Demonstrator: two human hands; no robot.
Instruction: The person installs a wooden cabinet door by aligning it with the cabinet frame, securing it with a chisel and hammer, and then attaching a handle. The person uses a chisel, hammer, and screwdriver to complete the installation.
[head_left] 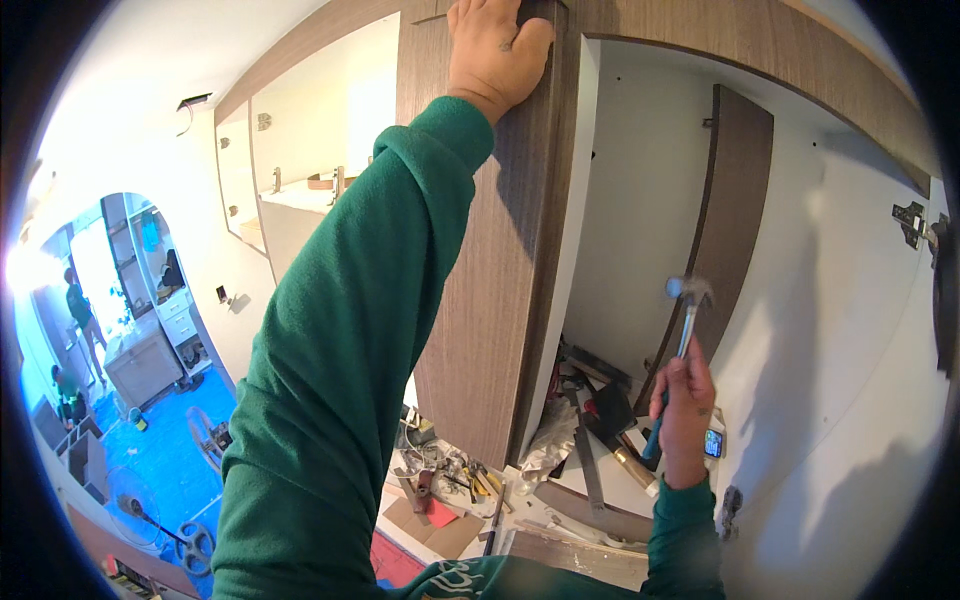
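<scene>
My left hand [497, 58] is raised against the upper part of a brown wood-grain panel [482, 330], with the thumb apart. Its fingertips run out of view at the top edge. My right hand [686, 415] is closed around the blue handle of a claw hammer [689, 300], held upright with its slightly blurred metal head above the fist. Behind the hammer, a narrow dark-brown board [735, 200] leans inside the open white cabinet [640, 170].
Tools and scraps [450, 480] lie below the panel, and more tools [610, 400] lie on the cabinet bottom. A dark hinge [908, 224] juts from the right wall. Far left, two people are beyond an archway, over a blue-covered floor [165, 440] with a fan [130, 495].
</scene>
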